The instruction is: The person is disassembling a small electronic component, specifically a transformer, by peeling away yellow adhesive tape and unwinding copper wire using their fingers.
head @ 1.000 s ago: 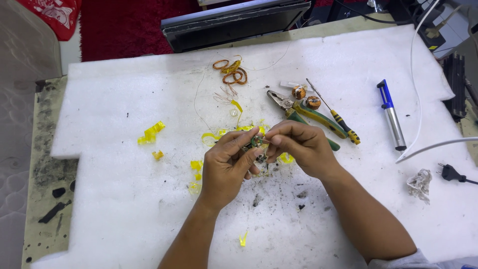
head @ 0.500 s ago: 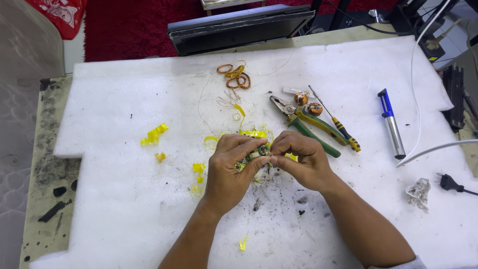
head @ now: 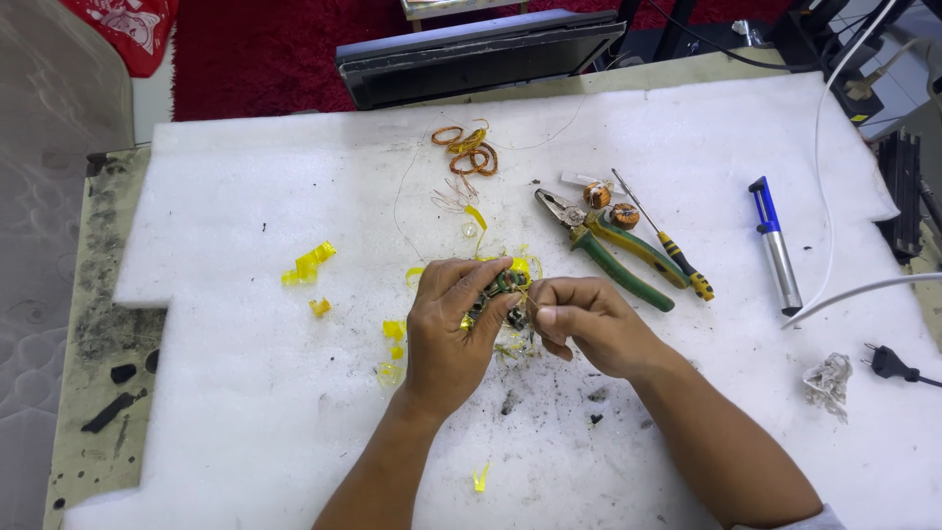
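Note:
My left hand (head: 449, 329) is closed around a small green ring-shaped coil core (head: 507, 285) with yellow tape bits on it, held over the white foam sheet (head: 245, 393). My right hand (head: 589, 324) is pinched close beside the core at its right side, apparently on a thin wire too fine to see clearly. Dark crumbs and debris (head: 510, 400) lie on the foam just under my hands.
Green-handled pliers (head: 608, 250), a yellow-black screwdriver (head: 667, 240), two small copper coils (head: 610, 204), copper wire loops (head: 466, 149), yellow tape scraps (head: 309, 265), a blue-and-silver pump tool (head: 775, 245), a white cable (head: 834, 147), crumpled paper (head: 829, 381), a black plug (head: 888, 363), a dark flat device (head: 481, 54).
Both hands drifted slightly down and toward me on the foam, staying together on the coil core. The fingers shifted around it; nothing was put down.

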